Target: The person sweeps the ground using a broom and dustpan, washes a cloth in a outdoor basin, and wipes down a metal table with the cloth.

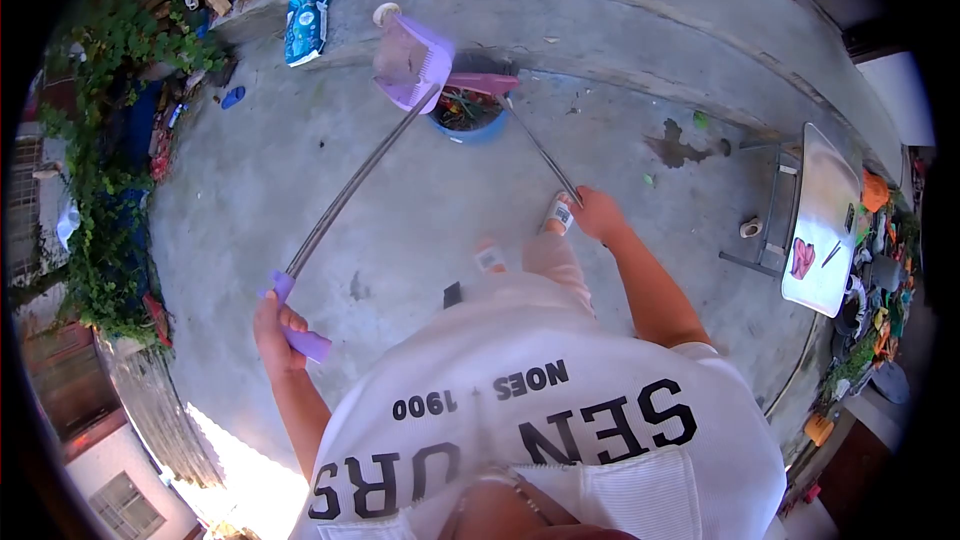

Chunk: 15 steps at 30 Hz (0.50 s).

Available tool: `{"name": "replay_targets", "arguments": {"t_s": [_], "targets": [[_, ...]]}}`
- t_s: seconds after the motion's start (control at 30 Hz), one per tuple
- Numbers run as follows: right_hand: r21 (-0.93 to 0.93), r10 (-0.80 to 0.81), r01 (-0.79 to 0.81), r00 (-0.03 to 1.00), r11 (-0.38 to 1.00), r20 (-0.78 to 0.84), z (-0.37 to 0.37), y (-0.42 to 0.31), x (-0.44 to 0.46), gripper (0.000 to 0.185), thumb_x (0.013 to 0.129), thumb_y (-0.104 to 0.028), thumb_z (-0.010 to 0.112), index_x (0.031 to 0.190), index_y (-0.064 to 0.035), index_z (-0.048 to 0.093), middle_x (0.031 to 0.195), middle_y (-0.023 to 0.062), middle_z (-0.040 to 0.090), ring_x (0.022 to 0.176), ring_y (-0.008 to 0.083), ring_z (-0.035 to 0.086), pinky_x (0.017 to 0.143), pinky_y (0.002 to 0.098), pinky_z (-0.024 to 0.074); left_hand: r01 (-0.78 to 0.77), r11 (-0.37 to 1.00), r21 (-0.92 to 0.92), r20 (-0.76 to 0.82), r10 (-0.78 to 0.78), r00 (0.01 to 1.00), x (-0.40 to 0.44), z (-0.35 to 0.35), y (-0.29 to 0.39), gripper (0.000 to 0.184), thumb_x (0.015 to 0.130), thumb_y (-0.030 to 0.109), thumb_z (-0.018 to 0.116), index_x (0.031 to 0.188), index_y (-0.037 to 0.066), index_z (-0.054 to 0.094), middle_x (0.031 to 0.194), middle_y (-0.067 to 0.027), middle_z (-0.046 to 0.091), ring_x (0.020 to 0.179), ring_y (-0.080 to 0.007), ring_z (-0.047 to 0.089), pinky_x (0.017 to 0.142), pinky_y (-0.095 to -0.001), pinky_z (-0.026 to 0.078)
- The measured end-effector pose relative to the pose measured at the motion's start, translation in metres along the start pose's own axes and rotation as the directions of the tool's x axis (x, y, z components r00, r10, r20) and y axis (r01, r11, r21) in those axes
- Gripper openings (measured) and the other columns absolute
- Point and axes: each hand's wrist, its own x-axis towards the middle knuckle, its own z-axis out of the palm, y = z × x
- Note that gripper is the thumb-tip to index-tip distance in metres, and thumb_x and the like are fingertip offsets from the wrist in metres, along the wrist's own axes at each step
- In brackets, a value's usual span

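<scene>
My left hand [278,332] is closed round the purple grip of a long-handled dustpan [428,68]. The dustpan's purple pan, with a comb-like row of teeth, is tilted beside and over the far left rim of a blue tub [472,137]. Inside the tub lies dark mixed waste with green and red bits. My right hand [598,215] grips the metal stick of a broom [482,82]. Its pink head is over the tub's far rim, next to the dustpan; whether the two touch I cannot tell.
Behind the tub runs a low concrete step [620,60]. A blue packet [306,27] lies by it. To the right stands a small table [822,230] with metal legs; a wet patch [680,145] marks the floor nearby. Leafy plants [95,200] line the left side.
</scene>
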Motion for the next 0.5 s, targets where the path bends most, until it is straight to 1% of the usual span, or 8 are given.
{"name": "replay_targets", "arguments": {"t_s": [0.07, 0.1, 0.13, 0.17, 0.2, 0.3, 0.4, 0.5], "targets": [[0.008, -0.030, 0.031, 0.998, 0.999, -0.053, 0.013, 0.019, -0.024, 0.030, 0.090, -0.024, 0.063, 0.103, 0.0026, 0.059, 0.077, 0.0200, 0.064, 0.067, 0.0373, 0.063, 0.061, 0.0444, 0.0508, -0.127, 0.979, 0.160, 0.072, 0.117, 0.991, 0.001, 0.005, 0.015, 0.024, 0.097, 0.028, 0.062, 0.097, 0.004, 0.058, 0.057, 0.0025, 0.041, 0.045, -0.0109, 0.044, 0.044, -0.0270, 0.038], [0.013, -0.047, 0.048, 0.996, 0.999, -0.077, 0.014, 0.019, -0.034, 0.031, 0.090, -0.024, 0.063, 0.105, 0.0022, 0.060, 0.075, 0.0181, 0.063, 0.062, 0.0345, 0.062, 0.057, 0.0433, 0.0503, -0.173, 0.956, 0.235, 0.059, 0.164, 0.985, -0.001, 0.010, 0.023, 0.023, 0.096, 0.027, 0.062, 0.096, 0.005, 0.058, 0.057, 0.0024, 0.042, 0.045, -0.0105, 0.044, 0.044, -0.0266, 0.037], [0.199, 0.112, -0.115, 0.993, 0.973, 0.026, 0.013, 0.020, -0.045, 0.031, 0.090, -0.025, 0.063, 0.107, 0.0016, 0.060, 0.073, 0.0158, 0.062, 0.059, 0.0309, 0.061, 0.054, 0.0417, 0.0490, -0.214, 0.926, 0.311, 0.050, 0.209, 0.977, -0.003, 0.019, 0.029, 0.022, 0.096, 0.026, 0.063, 0.095, 0.005, 0.059, 0.057, 0.0022, 0.043, 0.045, -0.0100, 0.044, 0.044, -0.0263, 0.036], [0.360, 0.247, -0.288, 0.957, 0.888, 0.155, -0.003, 0.007, -0.060, 0.031, 0.091, -0.025, 0.063, 0.109, 0.0009, 0.061, 0.072, 0.0134, 0.061, 0.055, 0.0272, 0.059, 0.050, 0.0400, 0.0477, -0.251, 0.887, 0.387, 0.046, 0.253, 0.966, -0.007, 0.027, 0.035, 0.021, 0.095, 0.025, 0.063, 0.095, 0.005, 0.059, 0.056, 0.0021, 0.043, 0.044, -0.0095, 0.044, 0.044, -0.0260, 0.036], [0.485, 0.349, -0.457, 0.888, 0.746, 0.300, -0.011, 0.000, -0.072, 0.031, 0.092, -0.025, 0.063, 0.110, 0.0002, 0.061, 0.071, 0.0111, 0.060, 0.052, 0.0236, 0.058, 0.047, 0.0383, 0.0465, -0.257, 0.860, 0.440, 0.053, 0.261, 0.964, -0.009, 0.036, 0.039, 0.020, 0.095, 0.024, 0.063, 0.094, 0.005, 0.060, 0.057, 0.0021, 0.044, 0.045, -0.0090, 0.044, 0.044, -0.0258, 0.035], [0.603, 0.451, -0.529, 0.843, 0.597, 0.293, -0.007, 0.007, -0.096, 0.030, 0.091, -0.026, 0.061, 0.107, -0.0009, 0.062, 0.071, 0.0107, 0.058, 0.051, 0.0209, 0.055, 0.046, 0.0380, 0.0455, -0.292, 0.779, 0.554, 0.099, 0.287, 0.953, -0.010, 0.055, 0.049, 0.017, 0.094, 0.021, 0.065, 0.094, 0.005, 0.062, 0.058, 0.0022, 0.047, 0.046, -0.0074, 0.045, 0.044, -0.0254, 0.033], [0.566, 0.515, -0.561, 0.817, 0.603, 0.261, 0.007, 0.029, -0.094, 0.032, 0.092, -0.027, 0.061, 0.108, 0.0008, 0.062, 0.070, 0.0115, 0.059, 0.050, 0.0232, 0.055, 0.046, 0.0390, 0.0467, -0.340, 0.728, 0.595, 0.182, 0.290, 0.940, -0.008, 0.064, 0.056, 0.014, 0.093, 0.018, 0.066, 0.096, 0.005, 0.062, 0.059, 0.0029, 0.047, 0.046, -0.0059, 0.045, 0.045, -0.0248, 0.033], [0.635, 0.563, -0.603, 0.769, 0.482, 0.303, 0.021, 0.067, -0.078, 0.027, 0.092, -0.023, 0.063, 0.102, 0.0016, 0.058, 0.065, 0.0082, 0.056, 0.042, 0.0193, 0.050, 0.039, 0.0356, 0.0414, -0.375, 0.686, 0.624, 0.286, 0.245, 0.926, -0.019, 0.074, 0.081, 0.010, 0.093, 0.013, 0.066, 0.096, 0.005, 0.061, 0.059, 0.0039, 0.047, 0.046, -0.0051, 0.044, 0.044, -0.0241, 0.033]]}}
